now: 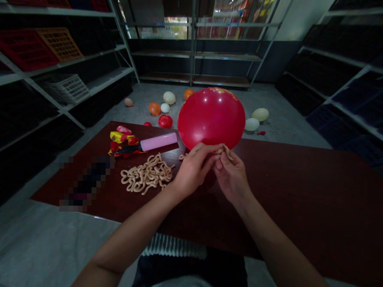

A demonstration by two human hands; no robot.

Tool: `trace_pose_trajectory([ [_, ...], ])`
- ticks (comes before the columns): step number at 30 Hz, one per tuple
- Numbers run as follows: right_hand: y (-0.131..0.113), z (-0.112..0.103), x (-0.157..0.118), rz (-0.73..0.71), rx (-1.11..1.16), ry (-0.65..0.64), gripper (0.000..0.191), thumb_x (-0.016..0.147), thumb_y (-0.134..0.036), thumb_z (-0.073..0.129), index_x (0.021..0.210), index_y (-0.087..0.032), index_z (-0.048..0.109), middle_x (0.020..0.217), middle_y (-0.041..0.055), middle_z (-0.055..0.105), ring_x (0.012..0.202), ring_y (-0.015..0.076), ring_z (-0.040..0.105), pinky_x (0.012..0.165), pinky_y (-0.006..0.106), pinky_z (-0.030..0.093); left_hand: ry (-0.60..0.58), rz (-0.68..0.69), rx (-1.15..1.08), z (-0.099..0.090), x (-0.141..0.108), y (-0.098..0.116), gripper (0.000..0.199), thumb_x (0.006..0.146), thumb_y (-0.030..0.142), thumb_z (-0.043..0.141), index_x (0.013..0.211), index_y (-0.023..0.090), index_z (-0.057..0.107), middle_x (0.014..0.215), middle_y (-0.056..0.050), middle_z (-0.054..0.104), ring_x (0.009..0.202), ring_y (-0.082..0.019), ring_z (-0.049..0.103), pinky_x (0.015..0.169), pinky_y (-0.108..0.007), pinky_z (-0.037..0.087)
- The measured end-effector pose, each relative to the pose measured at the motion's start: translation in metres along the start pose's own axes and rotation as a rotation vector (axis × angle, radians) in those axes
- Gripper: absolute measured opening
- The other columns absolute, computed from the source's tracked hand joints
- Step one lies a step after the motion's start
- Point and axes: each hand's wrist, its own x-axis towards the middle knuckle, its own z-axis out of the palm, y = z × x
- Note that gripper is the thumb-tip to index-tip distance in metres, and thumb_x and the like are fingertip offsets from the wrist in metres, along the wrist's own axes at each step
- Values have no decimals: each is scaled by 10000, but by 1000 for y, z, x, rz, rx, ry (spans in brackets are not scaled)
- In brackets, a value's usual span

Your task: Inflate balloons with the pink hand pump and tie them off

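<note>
A large inflated red balloon point(211, 118) stands on the dark red wooden table point(287, 191), its lower end hidden behind my fingers. My left hand point(194, 169) closes around the base of the balloon, apparently at its neck. My right hand point(230, 176) pinches a short cream rubber strip point(226, 151) beside that spot. Left of my hands lies a tangled pile of similar cream strips point(146, 174). A pink hand pump point(158, 142) with a black nozzle rests beyond the pile, on a heap of red and yellow deflated balloons point(122, 139).
A pixelated object point(86, 183) lies at the table's left. Several inflated balloons point(169, 97) in white, orange and red sit on the grey floor point(287, 107) beyond the table. Metal shelves point(60, 67) holding crates and dark goods line both sides and the back.
</note>
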Motion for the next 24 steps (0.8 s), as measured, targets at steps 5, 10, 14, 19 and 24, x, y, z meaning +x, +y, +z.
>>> trace_pose_trajectory([
  [5,-4,-5,2,83,-77,-105,263,751,-451,721,843,-249,581,575,-89,360,493,77,272,474,236,315,-10,-8,-64,-5,2,-2,293,929,128,571,1209,189,633,1049,-81,681,974,-156,629,858,-310,518],
  [10,-7,-5,1,98,-134,-174,352,751,-492,724,740,-245,472,513,-100,344,470,79,279,474,248,288,-77,-26,-112,-10,3,-2,307,966,124,493,1221,204,644,1050,-76,682,949,-147,626,852,-303,508],
  [14,-7,-6,2,72,-95,-176,322,776,-432,725,722,-234,477,521,-103,334,459,66,265,468,234,273,-76,-64,-122,-10,3,-2,273,942,142,551,1186,198,659,1019,-69,687,901,-147,629,807,-283,515],
  [19,-8,-3,0,-3,-135,-90,220,769,-370,731,779,-227,564,584,-84,402,481,60,319,468,237,283,-123,-42,-73,-11,4,-3,305,949,135,533,1239,195,610,1081,-78,672,994,-154,621,876,-297,508],
  [24,-6,1,-4,-126,-291,67,146,787,-328,718,811,-227,615,574,-70,475,496,75,413,485,251,313,-146,-3,111,-8,-1,-4,266,988,177,464,1240,193,548,1123,-81,655,1043,-165,617,917,-319,498],
])
